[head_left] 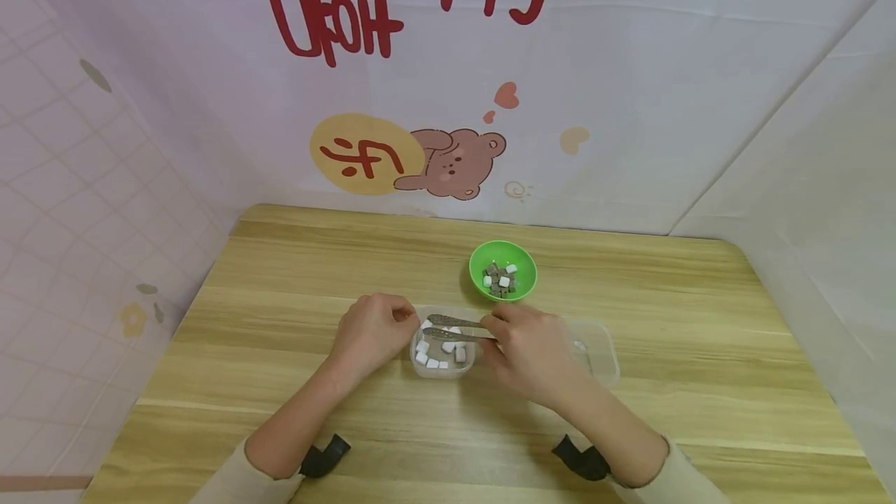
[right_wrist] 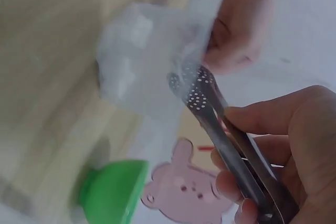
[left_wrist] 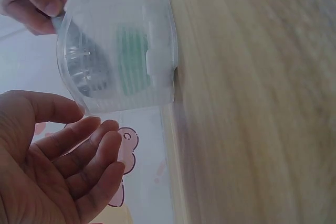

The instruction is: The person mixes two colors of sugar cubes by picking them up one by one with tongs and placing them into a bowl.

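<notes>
A clear plastic container with several white cubes in it stands between the hands. At its left rim is my left hand; the thumb and index fingertip pinch the rim's corner in the left wrist view, the other fingers loosely bent. My right hand grips metal tongs between thumb and fingers. The perforated tong tips reach inside the container over the cubes, their two arms slightly apart in the head view. Through the cloudy wall, the left wrist view shows the tongs dimly.
Just behind the container sits a green bowl holding brown cubes and a few white ones. A clear lid lies on the wooden table, partly behind the right hand. A printed cloth wall rises at the table's back edge.
</notes>
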Available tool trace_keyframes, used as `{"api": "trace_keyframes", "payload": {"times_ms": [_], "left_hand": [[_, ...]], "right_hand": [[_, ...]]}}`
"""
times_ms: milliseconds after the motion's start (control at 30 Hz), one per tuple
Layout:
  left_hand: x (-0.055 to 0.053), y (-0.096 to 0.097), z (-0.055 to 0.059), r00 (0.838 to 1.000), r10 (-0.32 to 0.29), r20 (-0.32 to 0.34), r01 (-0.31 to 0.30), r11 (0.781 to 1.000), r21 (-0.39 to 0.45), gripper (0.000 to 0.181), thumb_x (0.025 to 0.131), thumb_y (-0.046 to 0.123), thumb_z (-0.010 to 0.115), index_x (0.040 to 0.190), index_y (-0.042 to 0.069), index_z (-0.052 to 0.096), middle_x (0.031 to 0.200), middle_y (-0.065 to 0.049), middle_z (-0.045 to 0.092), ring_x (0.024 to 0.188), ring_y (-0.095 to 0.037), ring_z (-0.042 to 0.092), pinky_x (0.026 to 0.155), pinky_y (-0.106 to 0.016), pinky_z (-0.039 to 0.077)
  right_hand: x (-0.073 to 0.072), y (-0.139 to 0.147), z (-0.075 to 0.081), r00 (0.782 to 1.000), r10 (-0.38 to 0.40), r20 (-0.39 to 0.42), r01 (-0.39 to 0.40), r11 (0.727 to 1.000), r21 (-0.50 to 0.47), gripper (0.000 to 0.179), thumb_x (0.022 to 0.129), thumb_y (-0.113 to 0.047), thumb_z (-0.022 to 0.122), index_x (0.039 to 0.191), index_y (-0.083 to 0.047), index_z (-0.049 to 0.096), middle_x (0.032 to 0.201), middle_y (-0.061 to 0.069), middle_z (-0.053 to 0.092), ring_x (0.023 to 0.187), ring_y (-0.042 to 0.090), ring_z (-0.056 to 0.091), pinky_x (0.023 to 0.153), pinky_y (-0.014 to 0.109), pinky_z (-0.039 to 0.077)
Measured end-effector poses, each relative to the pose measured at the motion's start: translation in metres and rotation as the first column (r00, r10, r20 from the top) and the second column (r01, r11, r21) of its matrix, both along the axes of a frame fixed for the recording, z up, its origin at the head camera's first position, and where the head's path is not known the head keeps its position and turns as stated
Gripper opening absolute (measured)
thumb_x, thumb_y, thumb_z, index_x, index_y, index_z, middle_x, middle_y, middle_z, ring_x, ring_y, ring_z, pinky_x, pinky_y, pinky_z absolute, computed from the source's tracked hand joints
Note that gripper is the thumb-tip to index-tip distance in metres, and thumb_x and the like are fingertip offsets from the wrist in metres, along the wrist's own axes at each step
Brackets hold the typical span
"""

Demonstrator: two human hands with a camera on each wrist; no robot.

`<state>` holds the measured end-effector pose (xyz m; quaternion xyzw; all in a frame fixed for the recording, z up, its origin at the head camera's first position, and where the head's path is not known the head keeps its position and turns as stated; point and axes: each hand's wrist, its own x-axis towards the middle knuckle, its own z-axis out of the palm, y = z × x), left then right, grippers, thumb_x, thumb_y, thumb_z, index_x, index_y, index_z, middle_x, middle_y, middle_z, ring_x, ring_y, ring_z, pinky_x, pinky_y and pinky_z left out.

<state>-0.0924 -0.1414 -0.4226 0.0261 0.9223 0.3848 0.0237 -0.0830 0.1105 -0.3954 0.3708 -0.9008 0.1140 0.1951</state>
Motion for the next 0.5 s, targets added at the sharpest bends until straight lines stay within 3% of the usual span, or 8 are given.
{"api": "trace_keyframes", "payload": {"times_ms": [133,333,500], "left_hand": [[-0.001,0.001,0.0,1.0,0.008,0.003,-0.008,1.0,-0.006,0.014,0.088,0.016,0.068,0.082,0.019,0.08,0.076,0.008,0.071,0.066,-0.01,0.062,0.063,-0.035,0.05],[0.0,0.001,0.0,1.0,-0.004,0.006,0.004,1.0,0.007,0.015,0.089,0.016,0.067,0.086,0.016,0.082,0.077,0.008,0.072,0.068,-0.009,0.063,0.065,-0.035,0.051],[0.001,0.001,0.001,1.0,-0.003,0.015,0.003,1.0,0.017,0.016,0.089,0.016,0.066,0.087,0.015,0.082,0.077,0.008,0.072,0.069,-0.009,0.063,0.067,-0.035,0.051]], "right_hand": [[-0.004,0.017,0.012,0.999,-0.03,-0.018,0.029,0.995,-0.095,0.022,0.077,-0.016,0.086,0.095,-0.006,0.08,0.091,0.002,0.073,0.073,0.016,0.068,0.054,0.031,0.052],[-0.02,0.045,0.027,0.992,-0.085,-0.09,0.063,0.972,-0.225,0.021,0.079,-0.012,0.084,0.098,-0.002,0.08,0.089,0.007,0.073,0.062,0.018,0.066,0.046,0.032,0.046],[-0.035,0.068,0.028,0.981,-0.171,-0.09,0.147,0.963,-0.226,0.021,0.08,-0.01,0.083,0.098,-0.001,0.08,0.088,0.011,0.073,0.054,0.016,0.061,0.041,0.029,0.037]]}}
